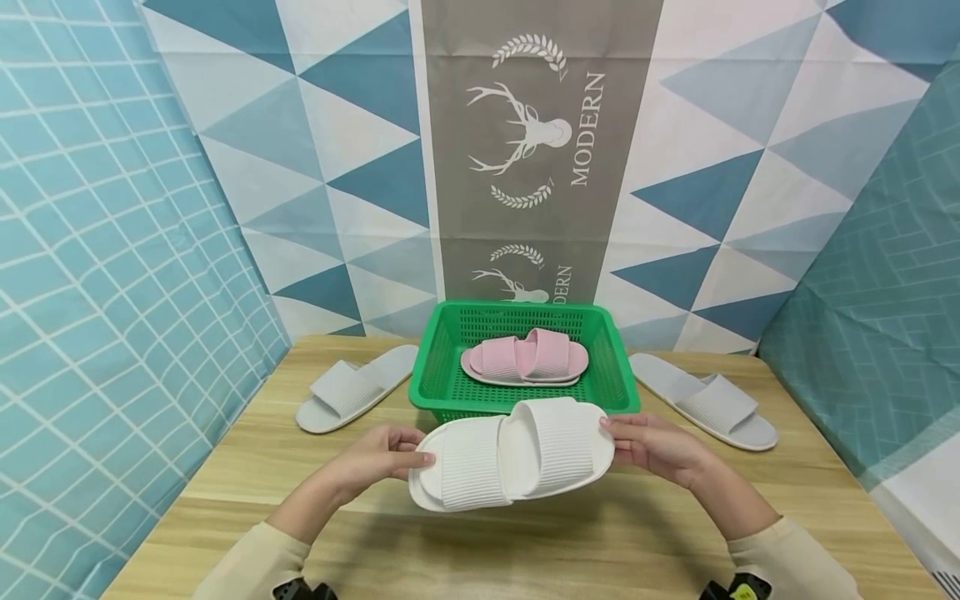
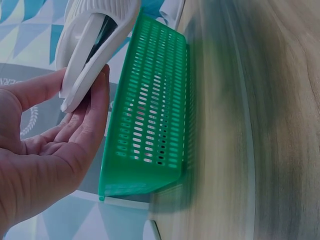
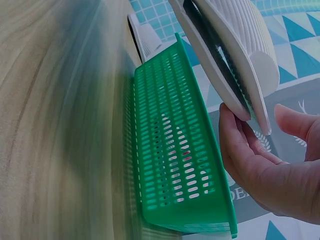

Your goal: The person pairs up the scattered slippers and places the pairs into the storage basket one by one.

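Note:
A pair of white slippers (image 1: 468,467), one laid into the other end to end, is held in the air between both hands. At its left end my left hand (image 1: 384,462) pinches it, thumb on top and fingers beneath; the left wrist view shows both layered soles (image 2: 82,75). On the right end is my right hand (image 1: 656,446), its fingers (image 3: 237,135) under the soles; in the right wrist view its thumb looks slightly apart from the slipper. Just behind the pair stands a green basket (image 1: 425,367), with a pink pair of slippers (image 1: 498,357) lying in it.
Left of the basket one grey slipper (image 1: 348,390) lies on the wooden table (image 1: 262,467); another grey slipper (image 1: 712,404) lies to its right. A patterned backdrop (image 1: 360,150) rises behind the table, with a blue tiled sheet (image 1: 112,250) at the left.

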`<state>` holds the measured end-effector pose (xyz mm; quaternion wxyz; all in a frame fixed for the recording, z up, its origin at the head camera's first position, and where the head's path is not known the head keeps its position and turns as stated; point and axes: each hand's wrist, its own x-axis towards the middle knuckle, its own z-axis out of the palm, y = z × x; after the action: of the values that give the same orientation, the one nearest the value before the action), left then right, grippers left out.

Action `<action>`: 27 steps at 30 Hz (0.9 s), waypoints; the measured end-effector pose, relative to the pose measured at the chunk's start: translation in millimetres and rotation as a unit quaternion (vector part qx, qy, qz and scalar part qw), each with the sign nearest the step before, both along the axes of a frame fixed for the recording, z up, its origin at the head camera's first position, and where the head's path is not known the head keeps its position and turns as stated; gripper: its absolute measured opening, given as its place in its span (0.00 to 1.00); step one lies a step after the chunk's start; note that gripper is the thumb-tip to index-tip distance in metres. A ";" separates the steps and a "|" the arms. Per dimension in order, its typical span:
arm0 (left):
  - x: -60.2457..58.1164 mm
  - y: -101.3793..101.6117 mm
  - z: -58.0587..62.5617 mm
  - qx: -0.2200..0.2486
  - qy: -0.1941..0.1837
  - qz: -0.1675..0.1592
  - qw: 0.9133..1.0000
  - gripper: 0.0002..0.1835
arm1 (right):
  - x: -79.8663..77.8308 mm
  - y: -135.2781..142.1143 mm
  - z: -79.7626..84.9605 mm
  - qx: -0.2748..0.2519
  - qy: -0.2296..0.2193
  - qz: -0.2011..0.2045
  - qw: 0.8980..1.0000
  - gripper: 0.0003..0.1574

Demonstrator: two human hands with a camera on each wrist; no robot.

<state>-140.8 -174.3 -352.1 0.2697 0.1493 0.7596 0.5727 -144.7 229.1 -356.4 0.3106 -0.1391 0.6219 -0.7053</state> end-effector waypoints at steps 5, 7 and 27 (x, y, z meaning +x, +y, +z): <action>1.4 -1.7 1.8 0.007 0.004 -0.003 1.000 0.26 | -1.2 3.1 2.1 0.023 0.016 -0.012 1.000 0.13; 1.0 -3.1 1.8 0.012 0.005 -0.004 1.000 0.26 | -1.3 4.5 3.6 0.034 0.025 -0.020 0.999 0.18; -6.6 -6.7 15.3 0.029 0.008 0.001 1.000 0.30 | -11.1 23.4 23.7 0.164 0.093 -0.157 0.969 0.42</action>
<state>-147.4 -181.0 -336.8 0.2583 0.1606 0.7451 0.5936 -155.9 252.5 -332.7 0.1555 -0.0517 0.7694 -0.6174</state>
